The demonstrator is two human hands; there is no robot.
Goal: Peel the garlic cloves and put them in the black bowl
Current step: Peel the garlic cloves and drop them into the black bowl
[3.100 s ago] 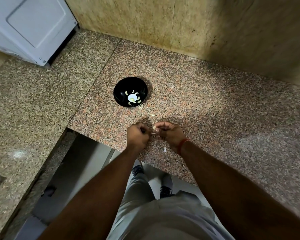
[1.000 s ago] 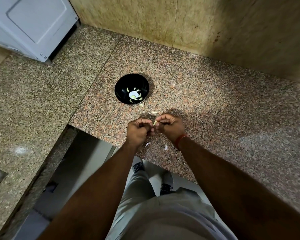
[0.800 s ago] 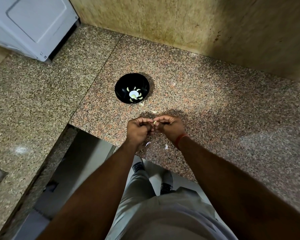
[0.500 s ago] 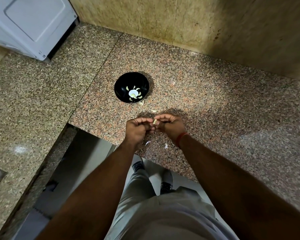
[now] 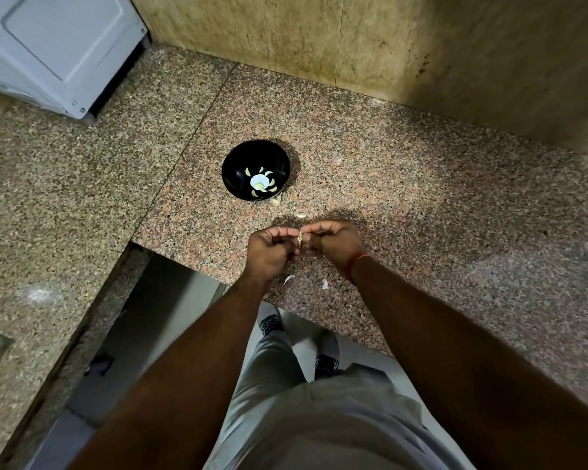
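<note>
Speckled polished granite counter [image 5: 404, 184], glossy black bowl [image 5: 238, 164], seemingly papery peel scraps [image 5: 288, 279]

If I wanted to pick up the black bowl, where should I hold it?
Probably by the rim of the black bowl on its left side, coming from above: the walls are round, garlic cloves lie inside, and peel scraps sit against the near-right edge.

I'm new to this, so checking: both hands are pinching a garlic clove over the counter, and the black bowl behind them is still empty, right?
Not quite. The left hand and right hand do pinch a garlic clove, but the head view shows the black bowl already holding several peeled cloves.
</note>
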